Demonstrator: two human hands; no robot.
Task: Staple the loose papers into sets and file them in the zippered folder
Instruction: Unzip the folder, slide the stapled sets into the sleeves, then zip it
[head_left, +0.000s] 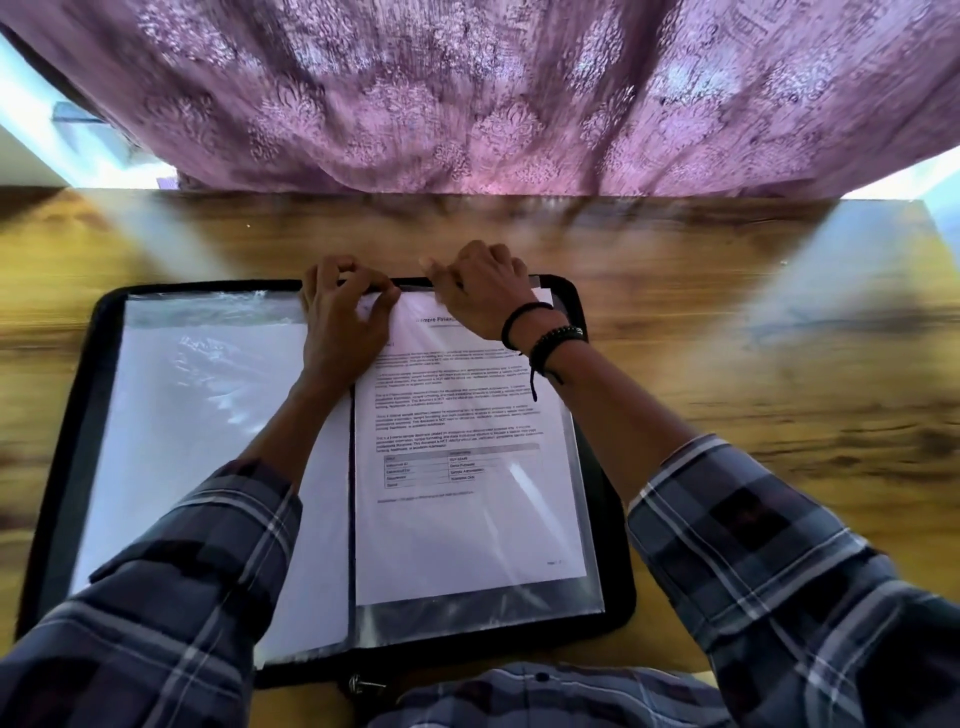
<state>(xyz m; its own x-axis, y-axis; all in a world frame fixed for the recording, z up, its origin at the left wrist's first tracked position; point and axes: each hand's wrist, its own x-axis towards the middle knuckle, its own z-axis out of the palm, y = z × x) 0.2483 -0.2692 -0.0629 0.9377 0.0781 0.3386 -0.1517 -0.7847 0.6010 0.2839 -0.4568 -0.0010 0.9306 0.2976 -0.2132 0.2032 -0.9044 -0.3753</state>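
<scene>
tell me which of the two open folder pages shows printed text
The right-hand sleeve page, under both hands at its top edge, shows paragraphs of print and a small table. The left-hand sleeve page shows only blank white paper behind glossy plastic.

A desk in what looks like a home: a glossy wood-grain table (727, 322) stands against a window hung with a purple patterned curtain (467, 88), daylight spilling in at both edges. An open black zippered folder (608, 571) with clear sleeves and a printed paper (467, 457) marks it as a spot for paperwork.
</scene>
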